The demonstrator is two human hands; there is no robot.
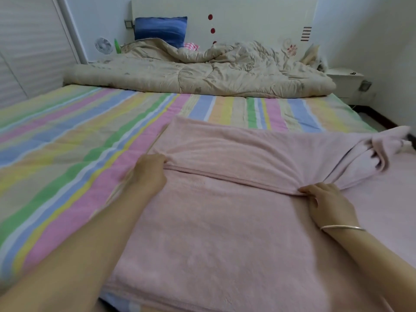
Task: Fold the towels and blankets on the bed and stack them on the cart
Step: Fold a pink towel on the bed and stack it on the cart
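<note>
My left hand (149,173) and right hand (326,200) each pinched the pink blanket (213,233) by its hem; soft and limp, it likely handled best from its corners.

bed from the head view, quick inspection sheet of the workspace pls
surface: striped sheet on the bed, lightly wrinkled
job's things: pink blanket partly folded, its right end bunched; cart not in view
clutter: beige quilt crumpled by the headboard, blue pillow
grippers: left hand and right hand both grip the blanket's hemmed edge
cables: nothing seen
surroundings: nightstand at right, small fan at left, wardrobe doors
</note>
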